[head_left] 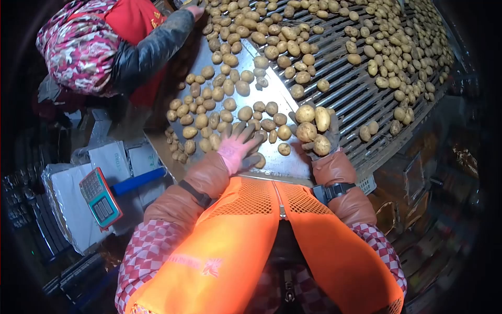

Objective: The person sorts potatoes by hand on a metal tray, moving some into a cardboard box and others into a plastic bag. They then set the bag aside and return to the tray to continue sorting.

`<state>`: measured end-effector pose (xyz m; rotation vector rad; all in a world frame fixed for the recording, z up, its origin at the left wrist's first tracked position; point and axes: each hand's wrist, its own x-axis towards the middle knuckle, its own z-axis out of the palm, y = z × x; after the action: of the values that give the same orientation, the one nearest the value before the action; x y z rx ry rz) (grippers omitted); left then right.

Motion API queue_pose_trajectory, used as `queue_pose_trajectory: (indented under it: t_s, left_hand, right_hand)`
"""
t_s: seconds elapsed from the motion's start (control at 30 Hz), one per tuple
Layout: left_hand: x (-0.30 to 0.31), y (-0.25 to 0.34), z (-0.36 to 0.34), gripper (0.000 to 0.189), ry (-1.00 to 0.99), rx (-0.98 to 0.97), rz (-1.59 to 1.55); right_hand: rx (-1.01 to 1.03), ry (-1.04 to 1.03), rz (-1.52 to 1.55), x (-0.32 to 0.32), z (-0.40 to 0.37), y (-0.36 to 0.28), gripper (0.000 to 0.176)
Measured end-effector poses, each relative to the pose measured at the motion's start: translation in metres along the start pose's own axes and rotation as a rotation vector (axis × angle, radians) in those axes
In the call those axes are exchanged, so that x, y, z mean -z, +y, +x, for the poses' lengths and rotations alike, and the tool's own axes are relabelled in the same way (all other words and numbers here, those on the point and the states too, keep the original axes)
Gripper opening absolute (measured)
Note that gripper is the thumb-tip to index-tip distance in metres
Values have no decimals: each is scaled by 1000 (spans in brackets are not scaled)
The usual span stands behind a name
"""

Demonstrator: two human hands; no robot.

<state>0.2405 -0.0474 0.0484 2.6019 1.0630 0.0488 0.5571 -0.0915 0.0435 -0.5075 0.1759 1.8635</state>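
My left hand [238, 148], in a pink and grey glove, rests with spread fingers among loose potatoes [213, 120] on a metal sheet [274, 97]. Some small potatoes touch its fingertips, and one [258, 160] sits beside its thumb. To the right, my right hand [333, 137], in a dark glove, cradles several larger potatoes [306, 132] against its palm. Its fingers curl around their far side and are partly hidden by them. A single potato [284, 149] lies on the sheet between both hands.
A slatted metal grate [334, 78] carrying many potatoes extends to the upper right. Another person's sleeve [157, 49] reaches in at upper left, with their hand [196, 11] by the potatoes. At left stands a scale display [101, 201] near white boxes [70, 196].
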Motion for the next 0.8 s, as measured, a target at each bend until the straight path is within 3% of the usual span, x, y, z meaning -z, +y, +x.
queue_pose_trajectory:
  t_s: [0.03, 0.07, 0.1, 0.13, 0.17, 0.23, 0.27, 0.33, 0.4, 0.43, 0.5, 0.53, 0.57, 0.63, 0.7, 0.77, 0.8]
  left_hand:
    - [-1, -6, -6, 69, -75, -82, -1]
    - [18, -7, -10, 67, -144, 90, 91]
    - [-16, -39, -27, 63, 101, 113, 55]
    - [-17, -57, -37, 63, 86, 322, 23]
    - [7, -52, -50, 58, 92, 374, 110]
    - [11, -57, -67, 50, 153, 570, -1]
    - [9, -52, -64, 50, 151, 571, 6]
    - [-2, -26, -47, 45, 434, 481, 63]
    - [-9, 7, -22, 41, 358, 181, -76]
    - [-17, 14, -16, 41, 393, 26, 8]
    - [-2, 28, 5, 44, 260, 251, -190]
    - [1, 30, 17, 44, 254, 246, -193]
    - [5, 27, 33, 44, 195, 223, -147]
    - [13, 29, 47, 43, 134, 193, -102]
    - [29, 29, 58, 43, -8, 216, -83]
    - [43, 28, 66, 42, -156, 234, -58]
    - [48, 27, 71, 42, -233, 243, -45]
  right_hand:
    - [-12, 1, -4, 5, 0, 3, 74]
    - [-22, -60, 5, 8, 1, 5, 73]
    - [-28, -124, 14, 12, 2, 7, 71]
    - [-32, -123, 25, 16, 1, 6, 69]
    - [-42, -122, 24, 17, -3, 7, 69]
    - [8, -87, -76, 19, -5, 8, 67]
    - [-21, -239, 28, 32, -5, 5, 71]
    - [-4, -233, 52, 45, -9, 6, 75]
    - [-17, -263, 74, 50, -17, 3, 80]
    - [-17, -264, 72, 33, -23, 4, 80]
    - [141, 104, -51, -9, -42, 13, 78]
    - [65, -119, 100, 21, -42, 8, 72]
    - [74, -118, 102, 24, -45, 6, 72]
    - [-31, -344, 189, 27, -55, 5, 70]
    - [68, -268, 52, 27, -58, 5, 68]
    - [300, 0, -194, 2, -73, 12, 75]
    - [318, 18, -165, -1, -81, 13, 77]
